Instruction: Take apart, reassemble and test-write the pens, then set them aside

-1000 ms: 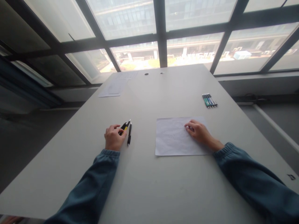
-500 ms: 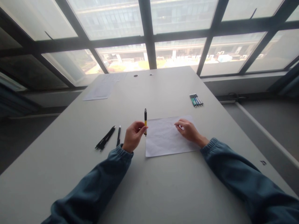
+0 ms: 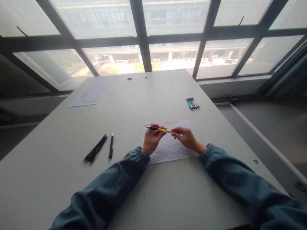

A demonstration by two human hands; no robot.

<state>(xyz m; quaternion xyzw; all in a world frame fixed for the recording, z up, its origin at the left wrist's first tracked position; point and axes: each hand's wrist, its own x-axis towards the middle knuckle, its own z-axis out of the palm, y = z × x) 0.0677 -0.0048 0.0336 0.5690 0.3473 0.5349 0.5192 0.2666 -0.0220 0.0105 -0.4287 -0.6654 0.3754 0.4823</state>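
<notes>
Head view. Landmark: the white sheet of paper (image 3: 172, 150).

Yellow-and-black pen (image 3: 162, 129): held over the far part of the sheet, lying roughly crosswise, black point to the left. Left hand (image 3: 153, 139): pinching the barrel between thumb and fingers. Right hand (image 3: 185, 135): thumb and fingertips brought together on the yellow end.

Left of the sheet, well apart from it: a single black pen (image 3: 111, 147), then a bundle of black pens (image 3: 95, 149), overlapping; exact count unclear. Beyond the sheet, slightly right: a row of pens (image 3: 192, 103), side by side.

Progress (judged): pen picked up and secured in both hands; not set down. No detached part visible; whether it has been altered, cannot tell. The row looks finished in its alignment; the black pens lie unsorted, neither hand on them.
</notes>
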